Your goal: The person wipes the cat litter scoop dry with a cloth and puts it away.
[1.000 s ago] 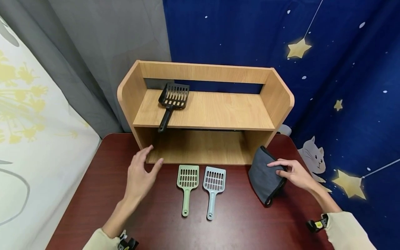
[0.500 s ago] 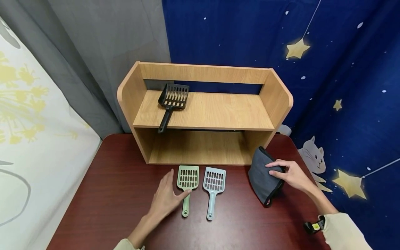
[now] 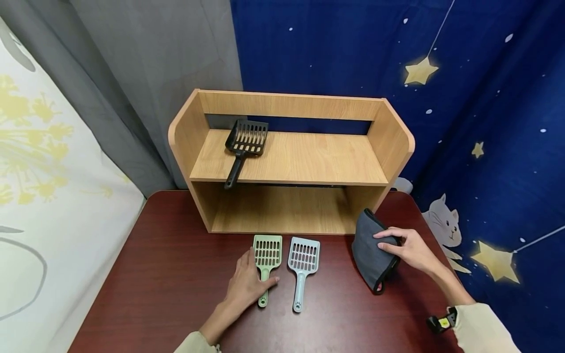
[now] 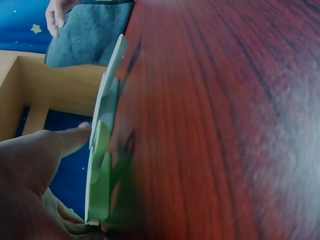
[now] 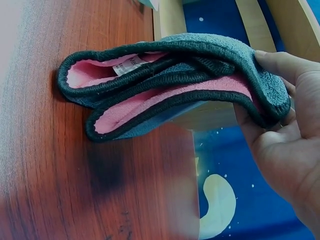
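A person's left hand (image 3: 247, 282) is hovering low at the lower centre of the frame, thumb spread from the fingers, holding nothing. It is reaching over the pale green slotted litter scoop (image 3: 267, 267), which is lying on the dark red wooden surface (image 3: 176, 274); whether skin is touching plastic is hard to tell. A light blue litter scoop (image 3: 303, 271) is lying just to the right. At the lower right, the right hand (image 3: 410, 249) is pinching a folded grey cloth (image 3: 371, 252) between thumb and fingers; the right wrist view is showing its black edging, pink inside and white label. A two-tier wooden shelf (image 3: 318, 159) is standing at centre, with a black litter scoop (image 3: 240, 153) resting on its upper tier at left, handle overhanging the front edge. Behind, grey (image 3: 154, 49) and starry navy curtains (image 3: 331, 49) are hanging.
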Demonstrator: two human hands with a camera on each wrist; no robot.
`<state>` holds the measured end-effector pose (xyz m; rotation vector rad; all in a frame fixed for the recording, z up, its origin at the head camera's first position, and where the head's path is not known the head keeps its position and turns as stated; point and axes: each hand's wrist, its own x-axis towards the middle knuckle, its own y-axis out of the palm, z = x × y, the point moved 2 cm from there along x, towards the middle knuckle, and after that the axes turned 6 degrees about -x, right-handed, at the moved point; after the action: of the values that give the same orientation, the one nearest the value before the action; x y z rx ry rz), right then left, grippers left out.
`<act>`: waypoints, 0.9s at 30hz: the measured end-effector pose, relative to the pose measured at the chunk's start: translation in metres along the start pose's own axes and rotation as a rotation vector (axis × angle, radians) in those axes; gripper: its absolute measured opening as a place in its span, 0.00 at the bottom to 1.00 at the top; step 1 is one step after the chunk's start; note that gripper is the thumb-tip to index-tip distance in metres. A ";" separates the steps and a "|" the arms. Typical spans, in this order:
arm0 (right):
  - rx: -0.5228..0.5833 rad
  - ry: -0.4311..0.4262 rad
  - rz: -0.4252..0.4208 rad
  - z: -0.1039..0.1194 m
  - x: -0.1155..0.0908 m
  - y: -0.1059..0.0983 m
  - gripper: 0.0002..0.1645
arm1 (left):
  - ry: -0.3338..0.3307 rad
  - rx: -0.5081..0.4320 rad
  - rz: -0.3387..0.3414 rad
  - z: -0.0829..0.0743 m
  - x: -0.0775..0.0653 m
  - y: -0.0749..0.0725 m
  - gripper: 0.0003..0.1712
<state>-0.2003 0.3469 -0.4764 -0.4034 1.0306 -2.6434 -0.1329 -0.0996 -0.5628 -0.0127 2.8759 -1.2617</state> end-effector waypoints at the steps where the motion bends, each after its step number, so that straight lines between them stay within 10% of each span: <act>1: 0.001 0.000 -0.001 0.000 0.000 0.000 0.14 | 0.004 0.012 -0.005 0.000 0.000 0.001 0.69; 27: 0.040 0.013 -0.022 -0.003 -0.005 0.006 0.18 | 0.202 0.026 -0.154 0.020 0.006 -0.023 0.31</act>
<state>-0.1954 0.3461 -0.4833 -0.3922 0.9811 -2.6844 -0.1387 -0.1300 -0.5590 -0.1157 3.0818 -1.4016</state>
